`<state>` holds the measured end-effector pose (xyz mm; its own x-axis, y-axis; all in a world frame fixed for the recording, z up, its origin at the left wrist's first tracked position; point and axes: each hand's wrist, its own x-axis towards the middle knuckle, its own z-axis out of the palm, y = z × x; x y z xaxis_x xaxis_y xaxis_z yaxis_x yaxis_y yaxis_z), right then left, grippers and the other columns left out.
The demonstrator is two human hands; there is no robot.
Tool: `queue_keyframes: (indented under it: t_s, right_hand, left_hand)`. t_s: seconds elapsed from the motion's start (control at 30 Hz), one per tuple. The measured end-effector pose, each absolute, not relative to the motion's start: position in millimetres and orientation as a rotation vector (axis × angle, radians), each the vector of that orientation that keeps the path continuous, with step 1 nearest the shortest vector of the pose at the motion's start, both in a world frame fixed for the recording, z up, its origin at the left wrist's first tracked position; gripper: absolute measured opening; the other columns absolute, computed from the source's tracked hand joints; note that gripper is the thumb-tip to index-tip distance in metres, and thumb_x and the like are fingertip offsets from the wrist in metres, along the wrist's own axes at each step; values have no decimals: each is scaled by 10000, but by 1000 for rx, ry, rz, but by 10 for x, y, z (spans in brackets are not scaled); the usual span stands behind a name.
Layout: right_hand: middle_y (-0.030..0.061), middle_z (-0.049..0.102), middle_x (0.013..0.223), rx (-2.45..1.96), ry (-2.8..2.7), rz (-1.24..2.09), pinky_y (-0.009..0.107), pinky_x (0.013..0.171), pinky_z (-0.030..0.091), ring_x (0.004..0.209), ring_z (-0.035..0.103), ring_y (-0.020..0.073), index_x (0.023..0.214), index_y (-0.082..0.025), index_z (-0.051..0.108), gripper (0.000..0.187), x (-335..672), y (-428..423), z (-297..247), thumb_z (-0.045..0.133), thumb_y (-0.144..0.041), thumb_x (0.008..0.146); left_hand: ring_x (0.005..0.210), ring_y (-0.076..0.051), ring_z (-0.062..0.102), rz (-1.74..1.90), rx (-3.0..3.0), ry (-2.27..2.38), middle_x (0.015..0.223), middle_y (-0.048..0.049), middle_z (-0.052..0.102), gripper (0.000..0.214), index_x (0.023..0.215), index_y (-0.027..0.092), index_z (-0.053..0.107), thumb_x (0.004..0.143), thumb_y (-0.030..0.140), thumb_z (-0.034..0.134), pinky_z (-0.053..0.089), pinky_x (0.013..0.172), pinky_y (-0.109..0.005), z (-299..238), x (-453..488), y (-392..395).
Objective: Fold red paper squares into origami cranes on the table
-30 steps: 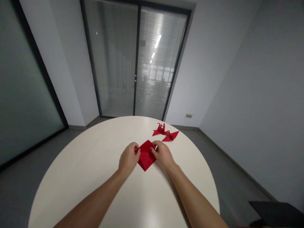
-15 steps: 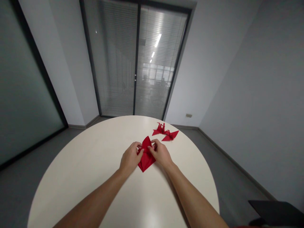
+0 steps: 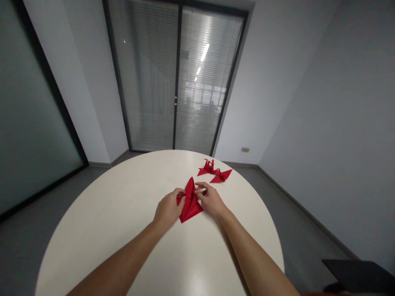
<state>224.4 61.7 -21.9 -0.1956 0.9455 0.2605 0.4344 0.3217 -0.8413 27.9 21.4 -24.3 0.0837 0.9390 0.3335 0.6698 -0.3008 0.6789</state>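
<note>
A folded piece of red paper lies on the round white table, with one flap standing up to a point at its far end. My left hand pinches its left edge, fingers closed on the paper. My right hand holds the right side, thumb and fingers pressed on the raised flap. Both forearms reach in from the near edge of the table.
Two finished red paper cranes sit beyond my hands toward the table's far right edge. A dark flat object shows at the lower right, off the table. Glass doors with blinds stand behind the table.
The flat diamond of paper has been squeezed inward from both sides, and its far flap has risen to an upright point. My hands have moved closer together.
</note>
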Motion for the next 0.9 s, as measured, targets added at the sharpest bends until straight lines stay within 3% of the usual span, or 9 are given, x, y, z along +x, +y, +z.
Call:
queue_keyframes:
  t_s: [0.2,0.4,0.6,0.73,0.83,0.9]
  right_hand:
    - [67,686,1051,-1311,-1827,709,287,702,499,734,616,148,1268,-178,576,428,2258,597,-248,613,-259,849]
    - [53,692,941,-1405,-1914,585,295,717,491,760,622,179,1214,-191,641,385,2242,582,-216,621,-212,830]
    - [125,690,1115,-1429,-2172,279,373,945,467,1025,615,257,1124,-173,729,289,2250,533,-144,584,-259,889]
    - [176,600,1352,-1321,-2321,248,415,1075,414,1229,555,272,1373,-109,561,468,2282,513,-173,501,-250,931]
    - [195,393,1549,-1259,-2409,287,433,1165,327,1425,387,257,1521,-74,346,581,2293,509,-218,404,-244,969]
    - [161,288,1609,-1268,-2493,327,468,1199,259,1497,252,261,1544,-103,314,568,2290,504,-234,326,-275,1003]
  left_hand:
    - [1123,-244,657,898,2174,1618,1244,-74,700,330,1229,226,630,934,316,515,493,969,-375,-205,336,115]
    - [1133,-256,643,835,2278,1532,1250,-109,686,356,1252,191,628,952,324,490,488,993,-394,-240,337,100]
    - [1229,-243,573,851,2414,1270,1330,-91,636,383,1297,216,589,924,204,499,435,1077,-396,-268,305,111]
    - [1285,-237,529,796,2474,1190,1378,-79,608,401,1332,226,575,945,202,470,389,1132,-416,-278,281,127]
    - [1308,-230,520,746,2510,1157,1414,-69,587,408,1361,238,557,968,228,448,374,1147,-426,-291,261,144]
    - [1345,-223,490,721,2533,1141,1443,-66,565,419,1387,240,537,981,245,433,357,1163,-427,-305,245,156]
